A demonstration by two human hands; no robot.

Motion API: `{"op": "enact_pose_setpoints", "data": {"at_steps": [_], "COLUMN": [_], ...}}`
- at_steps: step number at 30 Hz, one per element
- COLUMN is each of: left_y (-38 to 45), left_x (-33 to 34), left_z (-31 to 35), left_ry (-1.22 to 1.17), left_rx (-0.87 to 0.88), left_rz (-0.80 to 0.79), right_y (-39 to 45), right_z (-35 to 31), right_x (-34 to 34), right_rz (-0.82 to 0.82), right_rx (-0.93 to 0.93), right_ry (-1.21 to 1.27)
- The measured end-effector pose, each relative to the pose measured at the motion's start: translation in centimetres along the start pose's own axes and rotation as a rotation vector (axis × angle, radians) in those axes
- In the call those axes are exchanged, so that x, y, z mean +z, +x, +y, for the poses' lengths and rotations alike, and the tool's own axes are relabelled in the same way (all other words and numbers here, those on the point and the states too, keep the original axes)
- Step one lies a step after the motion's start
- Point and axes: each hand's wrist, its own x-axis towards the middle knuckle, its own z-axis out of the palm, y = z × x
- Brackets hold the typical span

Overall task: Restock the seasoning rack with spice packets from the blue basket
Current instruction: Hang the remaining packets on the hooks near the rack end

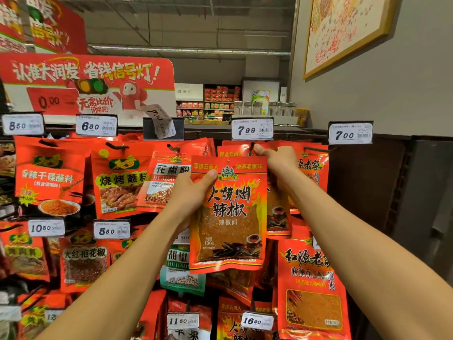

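Chili powder packet [228,212] pinched in left hand [193,192] grip, below 7.99 tag [252,129]; right hand [277,163] grip fingering peg [251,147]. Could miss hang hole, slip, drop, or dislodge neighbouring packets

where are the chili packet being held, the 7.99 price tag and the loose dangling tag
chili packet [229,217], head view, middle of its front
7.99 price tag [252,129], head view, centre of the label
loose tag [161,121], head view, middle of the hanging slip
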Motion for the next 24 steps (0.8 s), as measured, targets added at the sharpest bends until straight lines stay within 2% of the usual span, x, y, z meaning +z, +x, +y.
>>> {"op": "enact_pose_setpoints", "data": {"at_steps": [6,10,14,17,18,20,22,24], "left_y": [-1.4,-1.3,-1.3,-1.1,-0.9,-0.3,0.3,0.9], "left_x": [-1.1,-1.0,-0.3,0.7,1.0,1.9,2.9,3.9], "left_z": [-1.1,-2.0,-2.2,-1.8,-1.7,-1.1,-0.2,0.8], "left_ry": [0.018,0.031,-0.096,-0.126,-0.120,-0.105,-0.131,-0.139], "left_rx": [0.061,0.057,0.012,-0.001,-0.003,-0.005,-0.006,-0.006], "left_rz": [0.004,0.064,0.035,0.004,-0.006,-0.026,-0.031,-0.032], "right_y": [4.1,6.3,6.8,4.8,3.6,0.9,-2.0,-4.2], "right_z": [1.4,1.3,1.6,1.9,1.8,1.7,1.6,1.2], "right_x": [2.8,3.7,3.6,2.2,1.4,-0.3,-2.1,-3.6], "right_rz": [0.070,0.102,0.079,0.097,0.100,0.029,-0.177,-0.361], "right_rx": [0.015,0.040,0.089,-0.013,-0.076,-0.123,-0.079,-0.094], "right_ry": [-0.204,-0.323,-0.258,-0.220,-0.171,0.165,0.538,0.662]}}
